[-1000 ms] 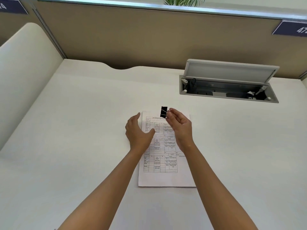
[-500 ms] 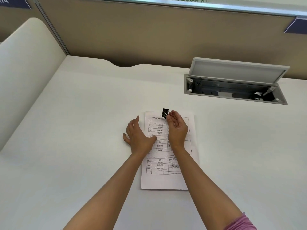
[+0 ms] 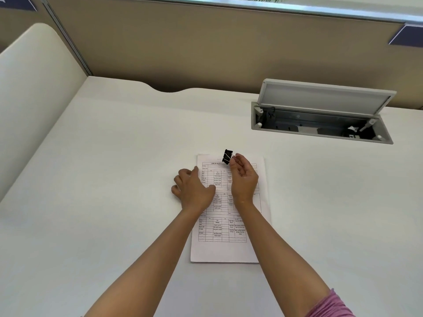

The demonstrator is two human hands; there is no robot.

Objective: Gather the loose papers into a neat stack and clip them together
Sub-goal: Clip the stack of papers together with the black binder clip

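A squared-up stack of printed papers [image 3: 226, 250] with tables lies flat on the white desk [image 3: 114, 168], its long side running away from me. My right hand [image 3: 243, 179] pinches the wire handles of a black binder clip [image 3: 227, 156], which hovers at the middle of the stack's far edge. My left hand [image 3: 194, 188] rests at the stack's left edge, thumb on the paper, its other fingers spread on the desk and slightly bent. Both forearms cover parts of the sheet.
An open cable hatch [image 3: 320, 124] with its grey lid raised is sunk into the desk at the back right. A beige partition [image 3: 206, 53] closes the back and a cream side panel [image 3: 29, 99] the left.
My left hand has dropped from a raised pose onto the desk beside the paper's left edge. The right hand has kept the clip near the stack's far edge.
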